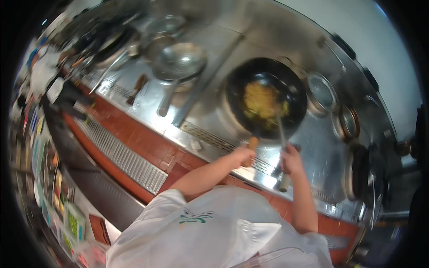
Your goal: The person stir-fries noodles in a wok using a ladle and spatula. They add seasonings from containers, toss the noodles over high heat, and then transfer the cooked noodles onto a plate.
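Note:
My left hand [244, 156] grips the wooden handle [253, 142] of a black wok [291, 77], which sits over a burner on the steel range. In my right hand [290, 158] is a long-handled metal utensil [281, 129], its wooden grip end [284, 183] sticking out below the fist. The utensil's head is down in the food and blurred, so I cannot tell whether it is a ladle or a spatula. Yellow-brown food [260, 99] with green pieces lies in the middle of the wok.
Left of the wok, a perforated metal strainer [181, 62] rests on the steel range [204, 132]. To the right stand a round metal sieve [321, 91] and a brown-rimmed pot [348, 123]. A person in white [45, 72] works at the far left. Slatted metal grating [124, 150] crosses the red-tiled floor.

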Demonstrator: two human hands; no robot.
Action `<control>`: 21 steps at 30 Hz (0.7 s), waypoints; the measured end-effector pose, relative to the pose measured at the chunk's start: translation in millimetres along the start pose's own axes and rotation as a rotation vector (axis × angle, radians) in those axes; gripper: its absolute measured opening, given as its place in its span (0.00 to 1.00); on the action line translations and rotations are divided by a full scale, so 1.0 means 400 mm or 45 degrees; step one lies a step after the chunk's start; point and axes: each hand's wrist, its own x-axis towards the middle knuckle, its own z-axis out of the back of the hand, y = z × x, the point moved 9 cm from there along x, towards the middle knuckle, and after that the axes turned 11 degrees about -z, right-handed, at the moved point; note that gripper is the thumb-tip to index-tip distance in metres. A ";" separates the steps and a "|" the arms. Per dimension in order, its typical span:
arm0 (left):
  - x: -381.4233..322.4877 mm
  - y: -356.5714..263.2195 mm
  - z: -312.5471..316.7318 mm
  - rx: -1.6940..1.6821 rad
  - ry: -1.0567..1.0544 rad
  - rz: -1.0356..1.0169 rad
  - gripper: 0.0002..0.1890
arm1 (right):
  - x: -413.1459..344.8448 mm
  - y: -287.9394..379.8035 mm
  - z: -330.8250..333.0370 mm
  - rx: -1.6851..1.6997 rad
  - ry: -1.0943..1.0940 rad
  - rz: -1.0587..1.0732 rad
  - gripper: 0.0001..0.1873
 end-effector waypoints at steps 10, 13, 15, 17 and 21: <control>-0.050 -0.018 -0.049 -0.032 0.099 0.154 0.25 | 0.010 0.171 0.040 -0.771 -0.313 0.277 0.35; -0.046 -0.011 -0.054 -0.039 0.080 0.241 0.25 | -0.037 0.120 0.074 -1.360 -0.337 0.453 0.35; -0.058 -0.026 -0.039 -0.056 0.074 0.176 0.21 | -0.187 0.172 0.094 -1.698 -0.381 0.322 0.34; -0.064 -0.021 -0.023 -0.086 0.054 0.119 0.19 | -0.294 0.187 0.121 -1.811 -0.417 0.399 0.35; -0.301 -0.140 -0.210 -0.329 -0.010 0.235 0.19 | -0.441 0.187 0.247 -1.369 -0.070 0.185 0.35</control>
